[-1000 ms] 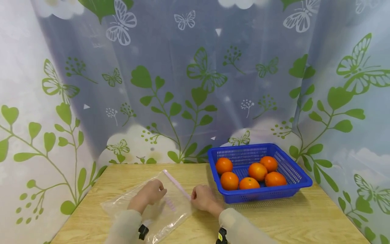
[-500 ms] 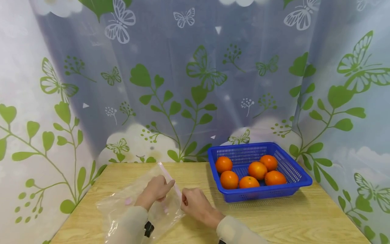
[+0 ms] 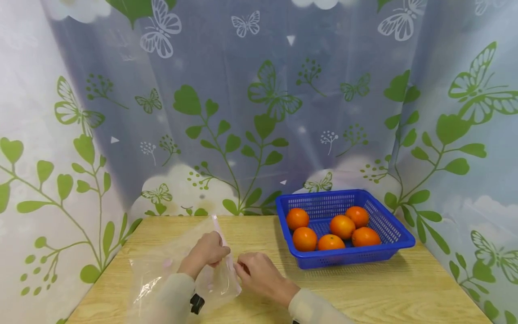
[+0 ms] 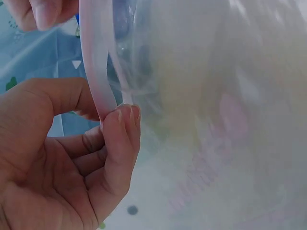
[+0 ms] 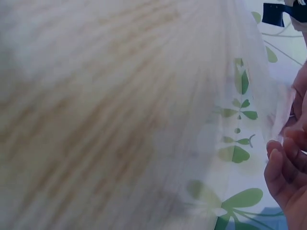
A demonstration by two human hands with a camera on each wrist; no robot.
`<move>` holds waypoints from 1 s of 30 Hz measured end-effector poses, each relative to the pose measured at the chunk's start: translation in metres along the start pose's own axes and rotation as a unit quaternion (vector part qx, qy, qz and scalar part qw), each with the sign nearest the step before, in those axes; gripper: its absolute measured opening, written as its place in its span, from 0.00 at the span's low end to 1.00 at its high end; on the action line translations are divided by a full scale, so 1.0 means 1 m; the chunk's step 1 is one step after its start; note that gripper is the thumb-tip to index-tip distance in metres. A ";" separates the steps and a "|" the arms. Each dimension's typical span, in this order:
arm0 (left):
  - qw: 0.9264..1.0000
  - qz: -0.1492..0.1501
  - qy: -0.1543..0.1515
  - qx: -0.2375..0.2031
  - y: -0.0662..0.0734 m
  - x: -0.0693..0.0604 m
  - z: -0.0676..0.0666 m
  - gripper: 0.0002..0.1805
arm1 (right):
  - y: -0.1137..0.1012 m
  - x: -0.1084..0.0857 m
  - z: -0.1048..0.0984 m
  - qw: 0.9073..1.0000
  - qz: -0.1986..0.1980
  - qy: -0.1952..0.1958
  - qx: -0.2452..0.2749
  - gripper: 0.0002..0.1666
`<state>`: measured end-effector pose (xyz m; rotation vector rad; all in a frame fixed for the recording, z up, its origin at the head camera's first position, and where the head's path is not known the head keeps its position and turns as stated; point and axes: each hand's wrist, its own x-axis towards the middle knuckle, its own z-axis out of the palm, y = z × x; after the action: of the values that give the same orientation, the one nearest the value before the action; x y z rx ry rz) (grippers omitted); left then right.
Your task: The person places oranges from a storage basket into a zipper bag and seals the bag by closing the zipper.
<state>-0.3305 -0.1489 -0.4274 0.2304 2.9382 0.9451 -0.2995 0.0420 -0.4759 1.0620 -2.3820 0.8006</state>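
A clear plastic zip bag (image 3: 158, 288) with a pink-white zip strip (image 3: 216, 225) and faint pink print lies toward the left. My left hand (image 3: 207, 252) pinches the strip between thumb and fingertips. Close up in the left wrist view, the left hand (image 4: 72, 158) has the edge in its grip, and two strips stand apart above the fingertips. My right hand (image 3: 261, 274), fingers loosely bent and thumb apart from the index finger, is close beside the strip. Its fingers (image 4: 45, 14) appear off the strip in the left wrist view. Blurred film (image 5: 192, 96) partly fills the right wrist view.
A blue plastic basket (image 3: 344, 258) with several oranges (image 3: 341, 226) stands to the right on the wooden table (image 3: 376, 292). A patterned curtain (image 3: 226, 135) with leaves and butterflies closes off the back and sides.
Both hands and the bag's edge have shifted left. The right hand, earlier against the strip, is now slightly apart from it with its thumb away from the fingers.
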 end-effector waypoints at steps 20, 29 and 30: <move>0.997 0.061 -0.011 -0.054 0.016 -0.010 0.000 0.08 | 0.012 0.019 -0.002 0.969 0.185 0.032 0.161 0.12; 0.995 0.065 -0.034 -0.067 0.018 -0.008 0.001 0.09 | 0.012 0.023 -0.002 0.954 0.208 0.066 0.205 0.11; 0.995 0.065 -0.036 -0.069 0.018 -0.008 0.001 0.10 | 0.012 0.023 -0.001 0.953 0.209 0.069 0.208 0.11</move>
<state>-0.3202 -0.1352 -0.4182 0.4426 2.8061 1.1259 -0.3229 0.0374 -0.4658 0.6073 -2.4021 1.5259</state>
